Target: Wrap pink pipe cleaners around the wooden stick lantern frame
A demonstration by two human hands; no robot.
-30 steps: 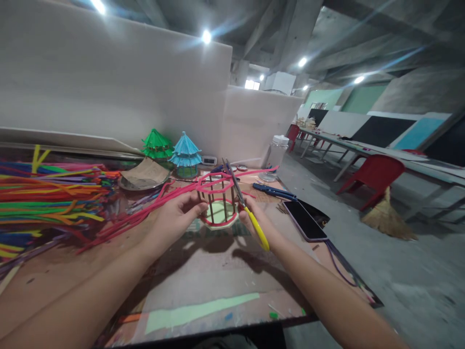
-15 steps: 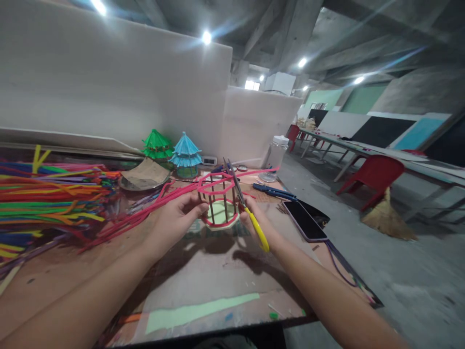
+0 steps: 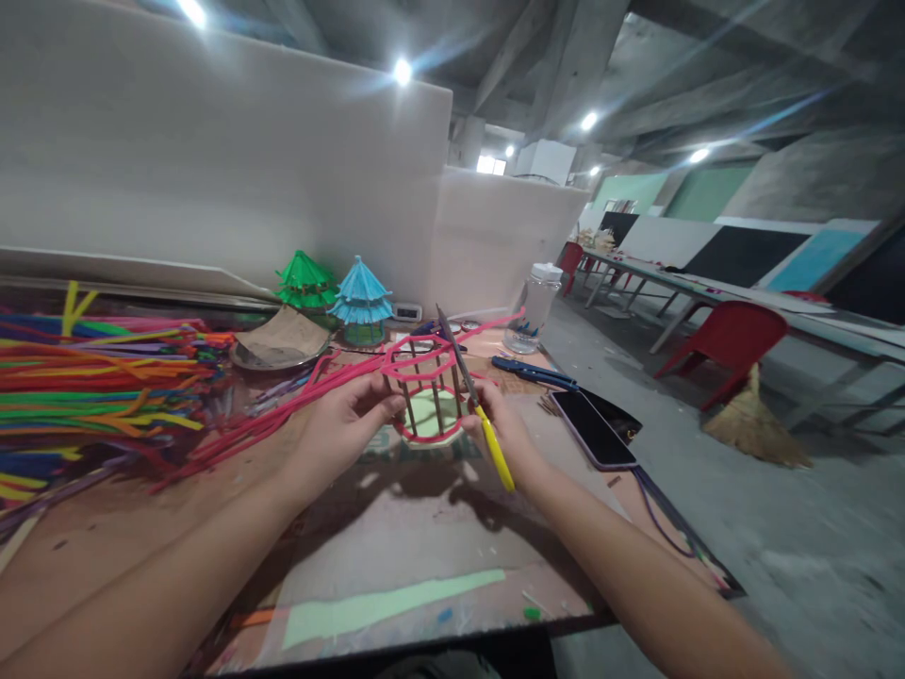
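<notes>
My left hand (image 3: pixel 364 405) grips the left side of a small cage-like model (image 3: pixel 422 396). It has thin brown posts, a pink ring at top and bottom, and a pale green base. A pink strip (image 3: pixel 487 325) runs off its upper ring to the right, behind the blades. In my right hand (image 3: pixel 499 429) are scissors with yellow handles (image 3: pixel 497 453), blades together and pointing up beside the model's right edge. My right fingertips are close to the lower ring; whether they touch it I cannot tell.
Colourful pipe-cleaner-like strips (image 3: pixel 106 377) are heaped at left. Behind stand a green roofed model (image 3: pixel 304 280), a blue one (image 3: pixel 359 297) and a clear jar (image 3: pixel 530 306). A utility knife (image 3: pixel 534 373) and phone (image 3: pixel 594 429) lie right; a pale green paper strip (image 3: pixel 388 604) lies in front.
The scissors' blades and handles have come together. The model has tilted slightly, and the free end of the pink strip has shifted left and up.
</notes>
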